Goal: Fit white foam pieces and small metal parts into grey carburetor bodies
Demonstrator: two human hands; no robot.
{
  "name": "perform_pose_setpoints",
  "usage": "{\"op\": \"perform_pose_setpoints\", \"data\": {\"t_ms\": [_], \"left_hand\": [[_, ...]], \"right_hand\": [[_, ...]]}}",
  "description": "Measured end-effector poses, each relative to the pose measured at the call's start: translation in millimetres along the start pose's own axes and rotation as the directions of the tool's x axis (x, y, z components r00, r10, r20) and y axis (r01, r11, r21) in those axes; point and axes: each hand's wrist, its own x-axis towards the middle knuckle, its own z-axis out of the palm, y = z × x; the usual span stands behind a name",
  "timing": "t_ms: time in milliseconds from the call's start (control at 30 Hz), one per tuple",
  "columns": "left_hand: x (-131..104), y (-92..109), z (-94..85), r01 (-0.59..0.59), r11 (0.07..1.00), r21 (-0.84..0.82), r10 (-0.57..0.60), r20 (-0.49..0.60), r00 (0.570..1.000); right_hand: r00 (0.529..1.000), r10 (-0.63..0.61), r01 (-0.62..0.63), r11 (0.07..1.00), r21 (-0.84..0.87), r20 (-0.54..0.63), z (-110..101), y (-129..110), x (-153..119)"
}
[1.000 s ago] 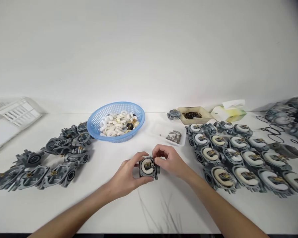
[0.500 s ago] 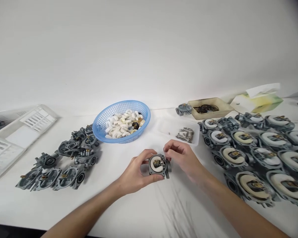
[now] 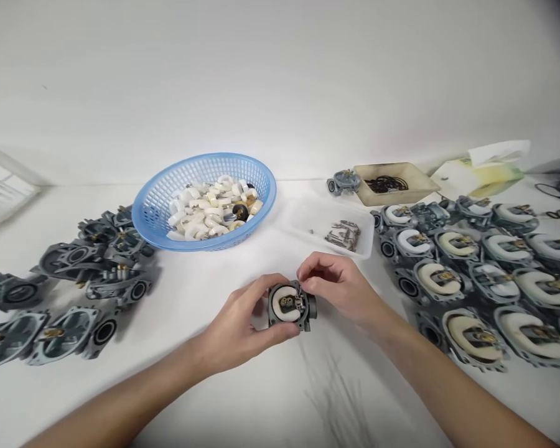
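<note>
My left hand [image 3: 242,323] grips a grey metal carburetor body [image 3: 287,305] between thumb and fingers, its open side facing up. A white C-shaped float lies inside, round brass parts at its middle. At the upper right edge of the body, my right hand [image 3: 333,283] has its thumb and index finger pinched together. Whatever those fingertips hold, if anything, is too small to make out.
A blue basket [image 3: 144,227] of white floats stands behind at the left. Carburetor bodies [image 3: 65,330] lie left; float-fitted ones [image 3: 436,278] fill the right. Behind are a clear tray [image 3: 366,239] of small pins, a beige tray [image 3: 420,180] and a tissue pack [image 3: 480,177].
The view has shifted, so the basket appears larger and further left. My right fingertips have come in from beside the body to its upper right edge. My left hand keeps its grip.
</note>
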Motion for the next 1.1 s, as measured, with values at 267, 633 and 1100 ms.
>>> {"op": "perform_pose_setpoints", "data": {"t_ms": [267,633,1100], "left_hand": [[1.5,3.7,-0.1,-0.08,0.993,0.087,0.085,-0.06,0.995],[3.0,-2.4,1.7,-0.177,0.979,0.097,0.185,-0.079,0.98],[0.2,-3.0,3.6,-0.215,0.964,0.153,0.227,-0.065,0.972]], "right_hand": [[1.0,0.008,-0.008,1.0,-0.012,-0.004,-1.6,-2.9,-1.7],[0.998,0.045,-0.045,0.999,-0.001,0.044,-3.4,-4.7,-1.6],[0.997,0.018,-0.019,1.0,0.011,0.071,-5.7,-1.4,-1.3]]}}
